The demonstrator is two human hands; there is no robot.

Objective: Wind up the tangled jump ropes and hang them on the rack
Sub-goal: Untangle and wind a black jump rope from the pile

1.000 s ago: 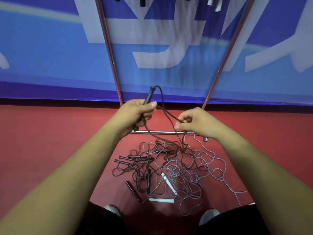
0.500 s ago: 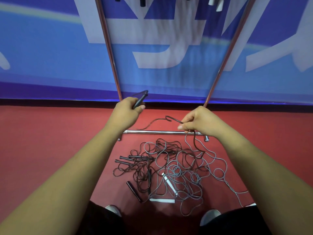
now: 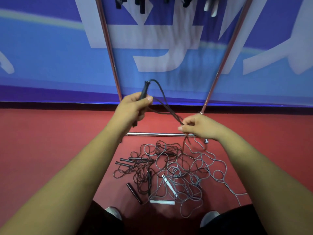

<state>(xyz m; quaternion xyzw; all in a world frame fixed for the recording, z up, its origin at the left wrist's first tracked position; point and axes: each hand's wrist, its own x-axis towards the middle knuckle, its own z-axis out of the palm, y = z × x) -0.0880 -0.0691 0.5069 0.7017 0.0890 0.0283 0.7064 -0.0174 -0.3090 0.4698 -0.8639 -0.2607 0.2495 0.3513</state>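
- While the left hand (image 3: 133, 107) grips a black handle (image 3: 144, 89), fingers curled round it, the black rope (image 3: 163, 97) loops out toward 4 o'clock.
- The right hand (image 3: 201, 128) pinches that rope's strands between thumb and fingers, above the base bar of the rack (image 3: 160, 134).
- At 6 o'clock of the hands, the tangled jump ropes (image 3: 169, 168), black and grey, lie on the red floor (image 3: 50, 141).
- At 12 o'clock, hung handles (image 3: 141, 6) dangle between the rack's uprights.
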